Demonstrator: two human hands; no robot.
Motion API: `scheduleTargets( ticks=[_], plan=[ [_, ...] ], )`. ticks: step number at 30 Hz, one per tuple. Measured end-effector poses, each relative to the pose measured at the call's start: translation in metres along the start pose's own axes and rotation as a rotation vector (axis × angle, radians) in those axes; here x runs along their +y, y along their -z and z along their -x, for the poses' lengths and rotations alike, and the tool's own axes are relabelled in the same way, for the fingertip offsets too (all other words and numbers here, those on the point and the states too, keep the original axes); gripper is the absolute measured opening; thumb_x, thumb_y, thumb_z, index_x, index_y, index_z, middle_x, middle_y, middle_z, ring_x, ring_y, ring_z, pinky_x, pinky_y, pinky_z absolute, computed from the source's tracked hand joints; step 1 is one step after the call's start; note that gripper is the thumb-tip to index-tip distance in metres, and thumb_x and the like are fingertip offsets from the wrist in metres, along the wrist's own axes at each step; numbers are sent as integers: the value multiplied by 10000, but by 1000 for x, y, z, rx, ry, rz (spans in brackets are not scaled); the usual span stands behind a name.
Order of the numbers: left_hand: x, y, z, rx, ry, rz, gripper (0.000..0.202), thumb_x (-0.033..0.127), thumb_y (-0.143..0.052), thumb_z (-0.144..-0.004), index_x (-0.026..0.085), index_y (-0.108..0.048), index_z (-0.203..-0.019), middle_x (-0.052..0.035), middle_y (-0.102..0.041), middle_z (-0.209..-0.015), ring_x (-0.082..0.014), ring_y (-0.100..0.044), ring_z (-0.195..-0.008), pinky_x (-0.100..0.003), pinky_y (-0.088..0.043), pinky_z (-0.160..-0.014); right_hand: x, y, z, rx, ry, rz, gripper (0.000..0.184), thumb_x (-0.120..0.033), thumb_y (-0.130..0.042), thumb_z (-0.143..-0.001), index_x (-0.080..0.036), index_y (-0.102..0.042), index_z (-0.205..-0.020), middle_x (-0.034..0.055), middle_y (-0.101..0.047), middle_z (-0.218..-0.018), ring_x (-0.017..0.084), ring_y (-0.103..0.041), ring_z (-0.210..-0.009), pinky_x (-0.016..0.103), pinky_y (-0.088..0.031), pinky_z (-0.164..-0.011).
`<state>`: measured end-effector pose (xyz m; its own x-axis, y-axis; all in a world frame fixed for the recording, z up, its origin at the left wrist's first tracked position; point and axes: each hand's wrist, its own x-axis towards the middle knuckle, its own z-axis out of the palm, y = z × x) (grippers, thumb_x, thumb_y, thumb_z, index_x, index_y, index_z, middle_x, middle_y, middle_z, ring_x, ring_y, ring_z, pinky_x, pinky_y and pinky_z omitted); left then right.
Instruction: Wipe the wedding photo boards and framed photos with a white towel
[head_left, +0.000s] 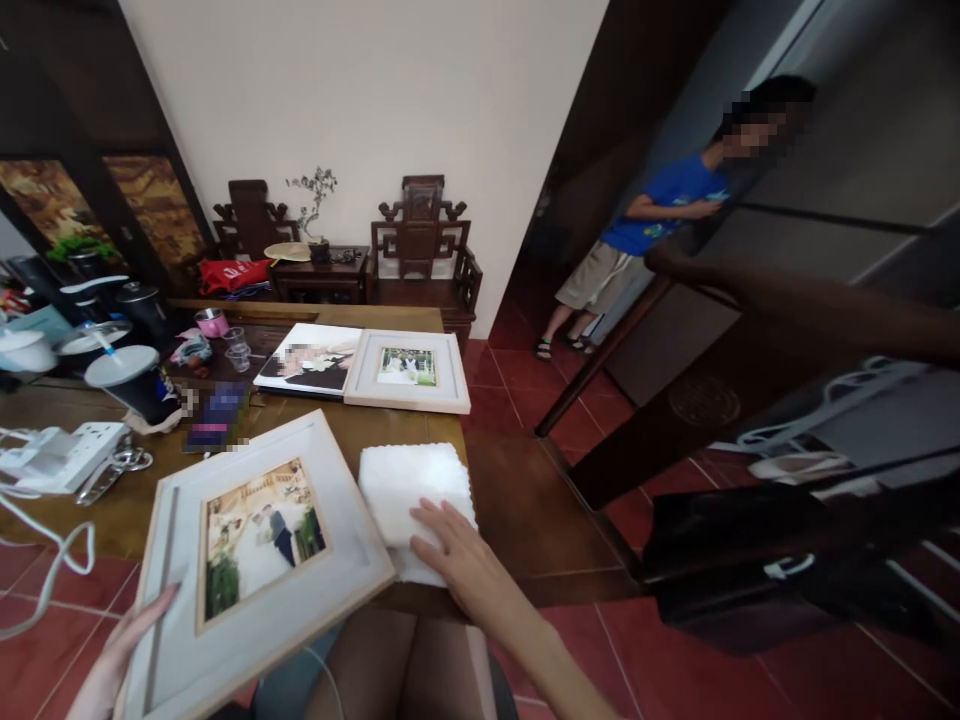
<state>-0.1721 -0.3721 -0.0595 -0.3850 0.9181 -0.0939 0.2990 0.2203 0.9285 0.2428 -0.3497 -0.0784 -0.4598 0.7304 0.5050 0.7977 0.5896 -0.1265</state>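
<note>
My left hand (pixel 131 645) grips the lower left edge of a framed wedding photo (pixel 262 545), thumb on the front and the other fingers hidden behind. The frame is pale with a wide light border, and it is tilted over the table's near edge. My right hand (pixel 461 565) lies on a folded white cloth (pixel 409 485) with a scalloped edge, its fingers stretched out over the right side. Behind the cloth lies a second framed photo (pixel 409 370), beside a white-and-black picture (pixel 311 355) that shows people.
On the table's left are a lidded cup with a straw (pixel 131 380), a power strip (pixel 82 455) with white cables, keys (pixel 116 470) and a phone (pixel 217 415). A wooden chair (pixel 667 400) stands at the right. A person in a blue shirt (pixel 667 200) stands beyond it.
</note>
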Motion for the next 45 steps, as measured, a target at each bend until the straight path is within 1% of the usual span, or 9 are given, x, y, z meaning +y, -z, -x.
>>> scheduleTargets(
  ticks=[4, 7, 11, 16, 22, 26, 30, 37, 45],
  plan=[
    [13, -6, -7, 14, 36, 13, 431, 474, -816, -499, 312, -742, -891, -14, -690, -1243, -399, -462, -1371, -470, -295, -1217, 17, 15, 21, 76, 150, 33, 153, -87, -550, -926, -230, -604, -916, 75, -661, -1281, 273, -484, -1361, 543, -497, -1049],
    [39, -19, -18, -50, 347, 132, 329, 441, -787, -599, 259, -717, -863, -49, -753, -1071, -378, -644, -1172, -477, -548, -996, 23, 29, 33, 102, 198, 37, 190, -69, -510, -914, -230, -609, -891, 58, -705, -1170, 255, -539, -1304, 594, -418, -1103],
    [63, -36, -31, -99, 536, 264, 418, 265, -780, -700, 196, -648, -1090, -79, -758, -1078, -280, -747, -946, -343, -622, -744, 8, 28, 30, 21, 19, 108, 210, -203, -569, -859, -232, -643, -1053, 97, -682, -1112, 304, -605, -1162, 687, -227, -1164],
    [63, -42, -53, -251, 508, 246, 473, 321, -758, -765, 202, -615, -1200, -99, -726, -1206, -283, -719, -1057, -351, -601, -837, -24, -3, 16, 90, -221, 264, 184, -399, -697, -801, -242, -606, -821, 123, -647, -1002, 361, -593, -1028, 760, -275, -1067],
    [75, -53, -73, -432, 292, 10, 551, 507, -763, -713, 178, -659, -1144, -120, -699, -1262, -319, -627, -1220, -393, -500, -1032, -23, 7, 15, 92, -121, 163, 99, -145, -549, -812, -234, -573, -848, 119, -617, -1340, 360, -549, -1260, 742, -212, -1123],
    [78, -82, -83, -413, 78, -85, 520, 512, -731, -697, 152, -649, -1063, -137, -734, -1152, -331, -657, -1148, -412, -483, -1028, -5, 41, 17, 389, -282, 71, 190, -140, -540, -828, -273, -619, -938, 118, -710, -1074, 318, -694, -1010, 544, -568, -877],
    [79, -108, -94, -409, -117, -201, 437, 487, -690, -736, 163, -666, -1028, -139, -744, -1105, -338, -678, -1083, -428, -493, -980, 4, 59, 8, 489, -487, 126, 120, -215, -620, -839, -307, -588, -770, 93, -678, -765, 280, -694, -692, 398, -577, -545],
    [71, -131, -103, -339, -548, -505, 388, 385, -458, -932, 110, -624, -1149, -164, -589, -1116, -325, -591, -1140, -498, -432, -1052, -6, 8, -25, 153, -118, -81, 351, 38, -412, -801, -231, -620, -890, 119, -637, -1350, 267, -493, -1360, 545, -505, -1039],
    [61, -143, -124, -514, -1003, -411, 578, 12, -293, -913, 222, -384, -1444, -169, -278, -1529, -261, -214, -1477, -569, -244, -1191, 28, 4, -60, 35, -224, 0, 619, 123, -355, -656, -170, -637, -1123, 165, -434, -1542, 284, -310, -1469, 562, -389, -1144]
  ],
)
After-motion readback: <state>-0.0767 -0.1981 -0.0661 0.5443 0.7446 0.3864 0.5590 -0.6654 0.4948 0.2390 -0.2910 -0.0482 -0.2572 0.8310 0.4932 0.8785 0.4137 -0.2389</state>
